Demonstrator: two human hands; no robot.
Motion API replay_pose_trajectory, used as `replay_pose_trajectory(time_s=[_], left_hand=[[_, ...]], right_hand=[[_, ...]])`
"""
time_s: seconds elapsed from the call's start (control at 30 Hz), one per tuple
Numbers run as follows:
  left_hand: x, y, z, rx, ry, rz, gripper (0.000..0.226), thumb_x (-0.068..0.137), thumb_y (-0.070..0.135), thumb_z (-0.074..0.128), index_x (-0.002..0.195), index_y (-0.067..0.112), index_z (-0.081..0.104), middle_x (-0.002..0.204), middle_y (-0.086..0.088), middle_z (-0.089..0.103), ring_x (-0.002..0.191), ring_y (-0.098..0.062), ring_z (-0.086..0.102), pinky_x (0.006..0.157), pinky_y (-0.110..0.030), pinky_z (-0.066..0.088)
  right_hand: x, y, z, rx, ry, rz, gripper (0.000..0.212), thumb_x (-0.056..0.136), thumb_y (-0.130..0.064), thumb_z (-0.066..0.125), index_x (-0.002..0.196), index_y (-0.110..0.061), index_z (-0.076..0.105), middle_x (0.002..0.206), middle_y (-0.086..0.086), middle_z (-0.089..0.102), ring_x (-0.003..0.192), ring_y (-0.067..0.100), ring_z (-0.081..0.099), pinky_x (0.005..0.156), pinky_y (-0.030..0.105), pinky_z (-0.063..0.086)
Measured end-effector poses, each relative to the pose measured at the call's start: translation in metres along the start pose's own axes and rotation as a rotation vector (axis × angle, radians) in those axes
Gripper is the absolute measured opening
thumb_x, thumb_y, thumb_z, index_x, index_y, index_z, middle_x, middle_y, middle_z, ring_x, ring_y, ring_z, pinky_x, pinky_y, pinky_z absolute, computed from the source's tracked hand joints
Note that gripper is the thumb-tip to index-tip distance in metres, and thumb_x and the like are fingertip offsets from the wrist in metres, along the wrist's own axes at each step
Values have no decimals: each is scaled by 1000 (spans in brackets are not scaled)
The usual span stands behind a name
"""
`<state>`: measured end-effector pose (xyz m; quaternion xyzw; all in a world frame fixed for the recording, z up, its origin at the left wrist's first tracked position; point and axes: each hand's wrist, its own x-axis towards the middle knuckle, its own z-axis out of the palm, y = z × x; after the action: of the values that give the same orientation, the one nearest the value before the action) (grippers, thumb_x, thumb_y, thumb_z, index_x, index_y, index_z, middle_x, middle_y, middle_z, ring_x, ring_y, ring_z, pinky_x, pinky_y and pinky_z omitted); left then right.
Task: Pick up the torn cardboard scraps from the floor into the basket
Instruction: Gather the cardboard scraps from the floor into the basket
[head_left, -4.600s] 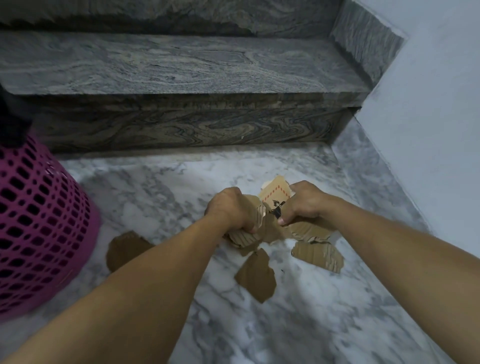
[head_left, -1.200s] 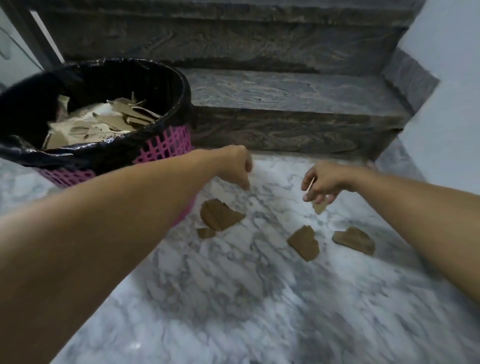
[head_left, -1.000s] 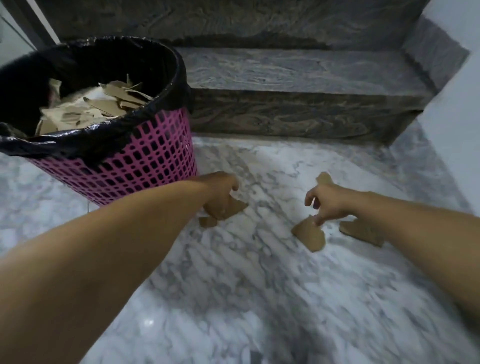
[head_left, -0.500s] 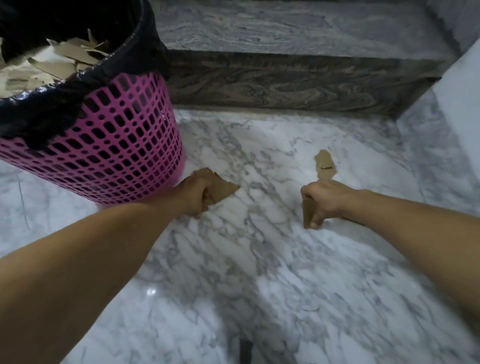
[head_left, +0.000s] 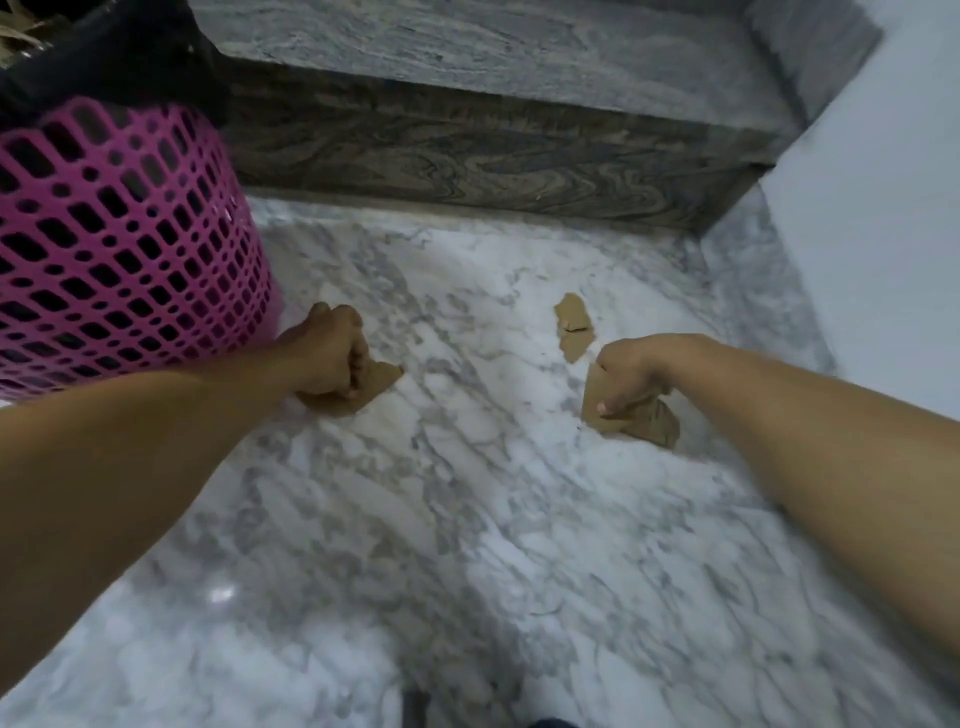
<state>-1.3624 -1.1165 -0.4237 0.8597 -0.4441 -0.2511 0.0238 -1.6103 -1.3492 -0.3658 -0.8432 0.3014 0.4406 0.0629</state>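
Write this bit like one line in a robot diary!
left hand: grips scrap | right hand: grips scraps | loose scrap: on floor | basket: left

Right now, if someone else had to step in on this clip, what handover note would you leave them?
Left hand: fingers curled round a brown cardboard scrap low at the floor, beside the pink basket.
Right hand: grips cardboard scraps just above or on the marble floor; contact is unclear.
Done: some torn pieces already lie in the black-lined basket, visible at its rim.
Left: carry both handfuls to the basket, then fetch the loose scrap lying on the floor beyond the right hand, near the stone step.
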Motion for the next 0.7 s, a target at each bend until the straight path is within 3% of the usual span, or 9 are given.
replay_pose_trajectory(time_s=[0.07,0.13,0.23,0.33,0.43,0.5,0.6,0.7], left_hand=[[-2,-1,1,-55,4,32,38,58,10,89,86,18,65,92,4,51,97,-24,52,84,-39,52],[-2,-3,1,-60,15,46,39,51,14,95,73,18,63,88,6,50,89,-21,52,78,-36,52],[-5,1,3,-71,6,30,32,58,8,91,62,13,59,80,2,57,78,-19,62,66,-30,52],[-9,3,2,21,69,9,41,58,23,90,75,17,53,85,0,56,80,-21,57,65,-30,47],[-13,6,-1,137,54,-65,57,60,40,87,98,24,47,105,-6,47,94,-29,50,79,-36,46],[-13,7,-3,173,8,-89,58,62,45,85,107,27,54,112,-7,43,103,-33,45,90,-39,42],[-13,12,-6,150,12,-85,42,64,46,84,97,27,66,103,-6,41,101,-32,44,87,-36,39],[-11,17,-6,86,60,-30,31,66,44,83,77,22,64,89,-3,52,93,-25,49,74,-32,36]], right_hand=[[2,2,16,-76,15,12,41,88,-38,69,114,-11,52,119,10,52,91,23,58,74,34,47],[3,6,29,-102,91,8,39,82,-36,75,99,-15,47,108,7,45,75,18,50,65,32,44],[2,12,40,-99,184,-11,49,77,-36,79,108,-16,46,107,5,38,84,21,47,67,32,40],[0,16,41,-50,211,-15,62,74,-41,81,116,-17,43,103,4,45,87,22,48,66,32,39],[2,19,37,66,189,9,60,69,-40,85,111,-22,46,98,0,50,89,22,52,63,32,40],[9,20,32,145,214,18,58,68,-41,85,113,-22,53,104,0,56,94,23,55,72,33,46],[22,15,17,327,293,36,55,77,-41,79,121,-18,58,116,4,63,104,25,59,90,38,51],[34,6,1,352,344,75,59,88,-45,66,133,-9,50,132,14,49,114,33,53,97,42,47]])
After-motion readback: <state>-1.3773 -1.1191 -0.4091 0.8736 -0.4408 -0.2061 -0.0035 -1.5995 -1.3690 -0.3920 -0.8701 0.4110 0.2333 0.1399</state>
